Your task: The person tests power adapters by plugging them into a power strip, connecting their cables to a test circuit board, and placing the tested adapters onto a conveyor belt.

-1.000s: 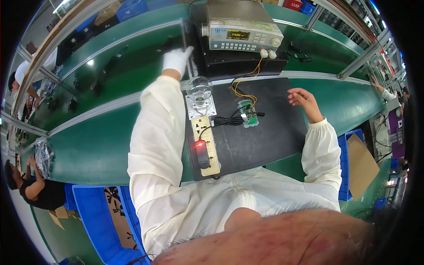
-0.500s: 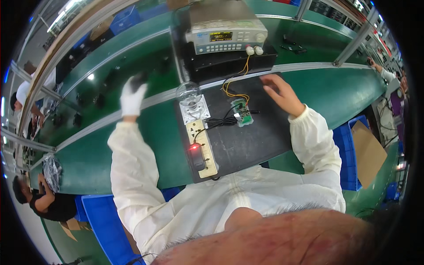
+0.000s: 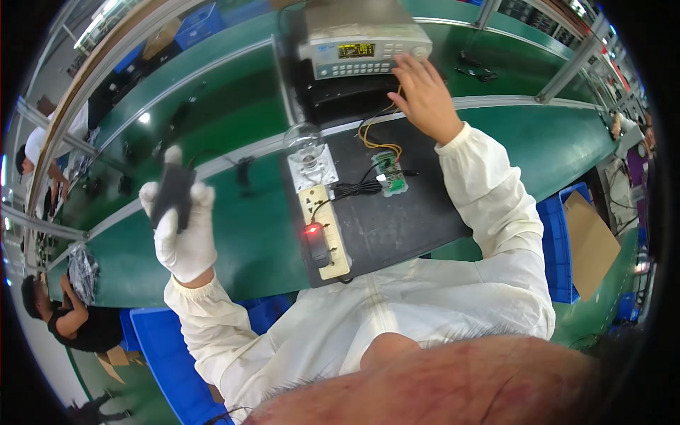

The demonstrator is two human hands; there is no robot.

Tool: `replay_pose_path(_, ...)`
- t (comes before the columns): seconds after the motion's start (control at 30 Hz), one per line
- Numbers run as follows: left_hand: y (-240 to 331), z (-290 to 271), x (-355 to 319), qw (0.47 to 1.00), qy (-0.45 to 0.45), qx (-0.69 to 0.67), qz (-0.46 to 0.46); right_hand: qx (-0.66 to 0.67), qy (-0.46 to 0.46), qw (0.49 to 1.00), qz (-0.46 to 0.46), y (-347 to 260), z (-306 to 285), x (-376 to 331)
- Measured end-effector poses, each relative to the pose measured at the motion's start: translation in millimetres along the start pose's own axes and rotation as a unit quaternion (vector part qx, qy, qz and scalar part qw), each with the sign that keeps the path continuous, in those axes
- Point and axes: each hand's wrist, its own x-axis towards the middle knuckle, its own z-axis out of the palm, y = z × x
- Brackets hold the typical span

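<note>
In my white-gloved left hand (image 3: 183,244) is a black power adapter (image 3: 174,195), a flat rectangular block raised over the left of the bench. Its thin cord seems to run to a blurred dark piece (image 3: 244,172). My bare right hand (image 3: 428,103) reaches to the lower right front of the bench instrument (image 3: 365,53), fingers stretched and apart. The hand hides the instrument's terminals, and whether the fingertips touch is unclear. Yellow and dark wires (image 3: 370,138) lead down to a green circuit board (image 3: 390,176) on the black mat (image 3: 397,227).
A cream power strip (image 3: 333,258) on the mat's left holds a plugged-in black adapter (image 3: 316,248) with a red light. Behind it stands a clear glass bulb (image 3: 304,142) on a white base (image 3: 322,173). Blue bins (image 3: 159,347) flank me; co-workers sit at far left.
My left hand has come back from the rear left, now with the black adapter in it. My right hand has moved forward and left, up to the instrument's front.
</note>
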Motion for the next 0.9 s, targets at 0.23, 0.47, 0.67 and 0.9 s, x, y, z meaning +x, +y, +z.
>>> replay_pose_path(0.23, -14.9, 53.0, 0.2, 0.985, -0.129, -0.039, -0.106, 0.562, -0.121, 0.817, 0.043, -59.9, -39.3, 13.2)
replay_pose_path(0.47, -38.2, 76.4, 48.1, 0.966, -0.220, -0.097, -0.096, 0.909, -0.365, 0.200, 0.005, -120.0, -54.6, -0.8)
replay_pose_path(0.67, -54.3, 21.6, 24.0, 0.996, -0.060, 0.004, -0.067, 0.800, -0.390, 0.407, 0.204, -69.0, -78.6, -50.9)
replay_pose_path(0.9, -110.3, -24.5, -33.5, 0.974, 0.055, 0.166, -0.141, 0.852, -0.366, 0.163, 0.337, -44.4, -71.3, -73.8)
